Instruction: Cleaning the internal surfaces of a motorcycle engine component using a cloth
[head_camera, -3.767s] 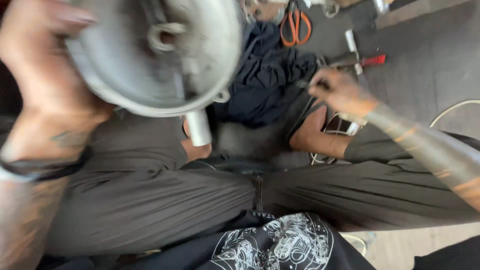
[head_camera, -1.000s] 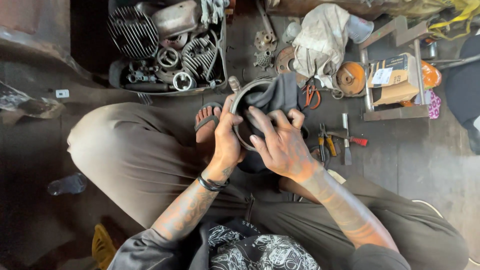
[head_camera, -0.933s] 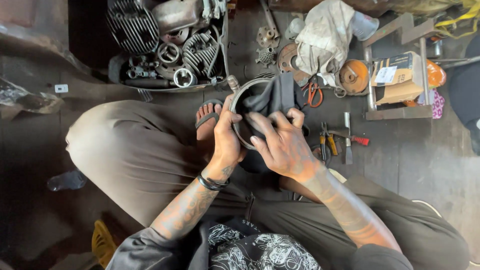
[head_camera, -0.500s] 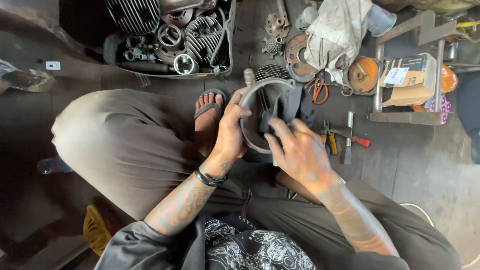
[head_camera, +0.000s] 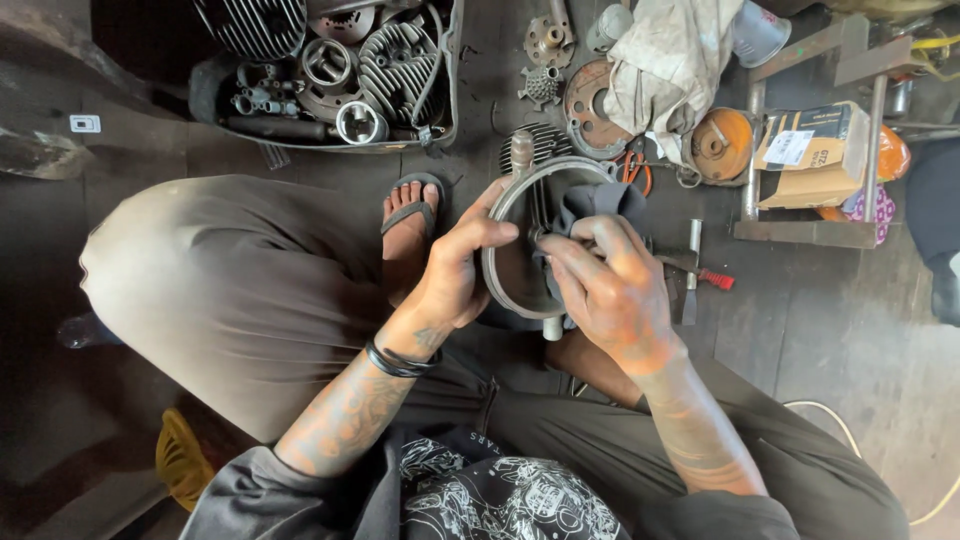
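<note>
Nearest the camera lay a dark printed shirt (head_camera: 500, 500), with the person's tattooed forearms reaching out over crossed legs in grey trousers (head_camera: 230, 290). A set of black bands (head_camera: 398, 360) circled the left wrist.

The two hands worked close together above the lap. The left hand (head_camera: 455, 270) was clamped on the left rim of a round metal cover (head_camera: 515, 275), thumb across its face and fingers curled behind it. The right hand (head_camera: 610, 285) pressed a dark cloth (head_camera: 595, 205) against the inside of the cover, its fingers bunched over the fabric. A short tube stuck out from the near edge of the cover and another from its far edge. The cover was held tilted, just beyond the knees and near the middle of the scene.

Just left of the cover, a foot in a sandal (head_camera: 410, 215) rested on the dark floor. To the right of the hands, a tool with a red handle (head_camera: 705, 272) lay on the floor.

Farther off on the left stood a tray (head_camera: 452, 90) packed with finned engine parts and rings. In the far middle lay a rusty disc (head_camera: 590, 95) and a small gear, touching a pale dirty rag (head_camera: 665, 60). Far right, a cardboard box (head_camera: 810, 150) sat on a metal frame beside an orange round part (head_camera: 722, 142).
</note>
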